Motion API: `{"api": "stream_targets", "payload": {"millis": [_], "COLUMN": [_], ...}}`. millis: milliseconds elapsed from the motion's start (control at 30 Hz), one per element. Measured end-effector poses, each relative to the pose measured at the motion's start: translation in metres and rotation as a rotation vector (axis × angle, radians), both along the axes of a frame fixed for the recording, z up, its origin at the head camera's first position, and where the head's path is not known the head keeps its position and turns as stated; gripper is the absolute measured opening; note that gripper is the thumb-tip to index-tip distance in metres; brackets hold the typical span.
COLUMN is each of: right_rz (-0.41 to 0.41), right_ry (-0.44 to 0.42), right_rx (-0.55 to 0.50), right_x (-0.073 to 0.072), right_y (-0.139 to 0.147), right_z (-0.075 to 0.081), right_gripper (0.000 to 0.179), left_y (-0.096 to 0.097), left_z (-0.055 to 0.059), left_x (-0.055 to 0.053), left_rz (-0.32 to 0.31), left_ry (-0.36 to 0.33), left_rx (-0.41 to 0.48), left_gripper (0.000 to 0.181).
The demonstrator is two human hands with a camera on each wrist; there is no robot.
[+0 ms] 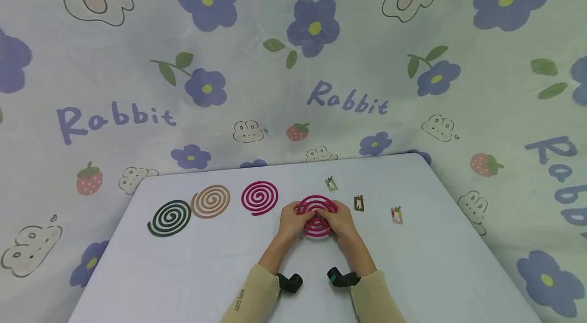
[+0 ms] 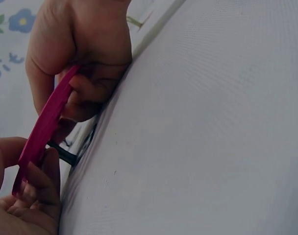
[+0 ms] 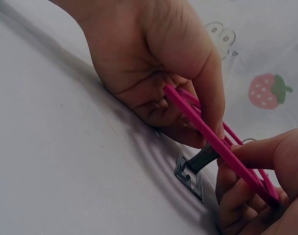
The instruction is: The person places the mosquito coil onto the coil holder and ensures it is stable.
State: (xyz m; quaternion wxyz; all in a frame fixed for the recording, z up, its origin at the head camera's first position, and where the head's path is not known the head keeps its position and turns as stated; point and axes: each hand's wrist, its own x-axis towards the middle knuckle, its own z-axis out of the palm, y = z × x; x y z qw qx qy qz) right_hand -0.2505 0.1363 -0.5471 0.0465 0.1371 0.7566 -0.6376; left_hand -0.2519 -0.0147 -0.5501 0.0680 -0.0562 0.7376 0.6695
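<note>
Both hands hold a pink mosquito coil (image 2: 43, 125) tilted up over the white table. My left hand (image 1: 291, 222) grips its left edge, thumb on the face and fingers behind. At the opposite edge my right hand (image 1: 340, 220) grips it the same way. Both thumbs meet near the coil's centre. Beneath the coil, in the right wrist view, a dark coil stand (image 3: 190, 178) shows its square, cut-out base, its narrow stem rising to the coil's middle. Where stem and coil meet is hidden by fingers.
Left of the hands lie another pink coil (image 1: 260, 197), a tan coil (image 1: 211, 202) and a dark green coil (image 1: 169, 218). To the right are a greenish stand (image 1: 331, 185), a brown stand (image 1: 358, 204) and a red-and-white stand (image 1: 396, 216). Patterned cloth (image 1: 257, 58) hangs behind.
</note>
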Motion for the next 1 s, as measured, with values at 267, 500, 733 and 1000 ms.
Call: {"api": "stream_targets", "payload": {"millis": [267, 500, 733, 1000], "right_rz": [-0.001, 0.003, 0.005, 0.018], "right_ry": [-0.024, -0.025, -0.045, -0.042], "right_rx": [0.018, 0.025, 0.033, 0.047], "right_x": [-0.0022, -0.0017, -0.0012, 0.0001], "right_y": [0.0002, 0.0012, 0.0011, 0.0044], "right_z": [0.0021, 0.0017, 0.0037, 0.0065], "right_gripper": [0.038, 0.039, 0.040, 0.041], "left_y": [-0.0036, -0.0054, -0.0074, -0.0098], "left_z": [-0.0015, -0.0010, -0.0047, -0.0026], "left_x": [-0.0037, -0.0051, -0.0057, -0.0034], "left_rz": [-0.037, -0.056, -0.053, -0.047], "left_ry": [0.008, 0.004, -0.003, 0.011], "left_rx": [0.002, 0.011, 0.059, -0.037], "left_gripper": [0.034, 0.035, 0.036, 0.034]}}
